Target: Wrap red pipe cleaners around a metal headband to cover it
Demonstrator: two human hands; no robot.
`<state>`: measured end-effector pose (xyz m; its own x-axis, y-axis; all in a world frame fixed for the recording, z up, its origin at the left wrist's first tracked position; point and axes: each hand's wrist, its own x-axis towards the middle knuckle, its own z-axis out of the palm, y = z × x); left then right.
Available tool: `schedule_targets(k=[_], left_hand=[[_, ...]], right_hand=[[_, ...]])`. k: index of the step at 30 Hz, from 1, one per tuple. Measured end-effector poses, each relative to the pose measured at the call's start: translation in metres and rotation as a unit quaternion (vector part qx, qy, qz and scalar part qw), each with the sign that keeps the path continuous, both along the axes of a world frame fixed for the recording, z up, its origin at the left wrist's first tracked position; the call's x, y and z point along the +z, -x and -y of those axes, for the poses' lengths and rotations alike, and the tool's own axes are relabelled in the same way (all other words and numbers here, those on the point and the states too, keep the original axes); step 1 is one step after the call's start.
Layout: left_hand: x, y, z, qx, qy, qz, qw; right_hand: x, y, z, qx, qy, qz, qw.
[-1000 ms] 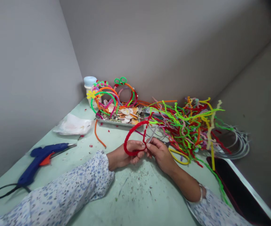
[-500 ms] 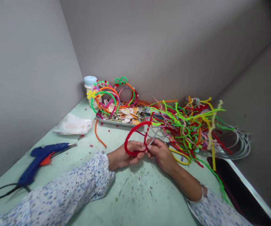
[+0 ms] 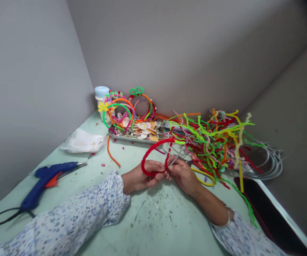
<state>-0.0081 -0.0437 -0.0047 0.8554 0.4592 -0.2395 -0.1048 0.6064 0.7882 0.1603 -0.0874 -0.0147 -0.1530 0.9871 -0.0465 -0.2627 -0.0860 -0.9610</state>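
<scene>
A curved band (image 3: 146,155) wound in fuzzy red pipe cleaner is held up over the middle of the table. My left hand (image 3: 150,174) is closed around its lower part, thumb on top. Close beside it, my right hand (image 3: 183,174) pinches at the band's end, where a loose red pipe cleaner (image 3: 170,148) rises. A bare grey length (image 3: 176,156) of the band sticks out above the right fingers. The fingertips nearly touch, and the exact pinch point is partly hidden.
Finished-looking pipe-cleaner hoops (image 3: 121,106) lean over a metal tray (image 3: 139,140) of shell pieces. A tangled pipe-cleaner heap (image 3: 209,142) spreads behind my right hand, near yellow-handled scissors (image 3: 206,181), coiled wire (image 3: 273,167) and a dark phone-like slab (image 3: 268,213). A blue glue gun (image 3: 40,183) lies left.
The loose red pipe cleaner has shifted slightly right, and my right fingers have moved a little at the band's end. My left hand keeps its hold.
</scene>
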Motion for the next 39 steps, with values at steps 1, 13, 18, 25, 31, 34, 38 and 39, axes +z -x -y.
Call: schedule_targets(k=[1,13,18,25,31,34,38,39], left_hand=[[0.001,-0.001,0.001,0.01,-0.012,-0.005,1.0],[0.003,-0.014,0.021,0.156,-0.276,-0.142,0.938],[0.004,-0.011,0.022,0.183,-0.342,-0.168,0.906],[0.004,-0.009,0.02,0.184,-0.377,-0.172,0.891],[0.003,-0.009,0.019,0.196,-0.374,-0.176,0.889],[0.001,-0.008,0.018,0.196,-0.383,-0.185,0.884],[0.001,-0.008,0.017,0.192,-0.386,-0.194,0.881],[0.001,-0.008,0.018,0.193,-0.385,-0.195,0.881]], right_hand=[[0.0,0.001,0.0,-0.009,0.0,-0.001,1.0],[-0.003,0.002,-0.001,-0.039,-0.006,0.055,0.998],[0.0,0.002,0.0,-0.028,-0.013,0.05,0.998],[0.004,0.003,-0.002,-0.022,0.02,0.0,1.0],[0.001,0.0,-0.005,-0.029,0.037,0.038,0.998],[0.003,-0.001,-0.006,-0.037,0.046,0.062,0.996],[0.006,-0.001,-0.007,-0.039,0.054,0.085,0.994],[0.006,-0.001,-0.007,-0.041,0.057,0.089,0.994]])
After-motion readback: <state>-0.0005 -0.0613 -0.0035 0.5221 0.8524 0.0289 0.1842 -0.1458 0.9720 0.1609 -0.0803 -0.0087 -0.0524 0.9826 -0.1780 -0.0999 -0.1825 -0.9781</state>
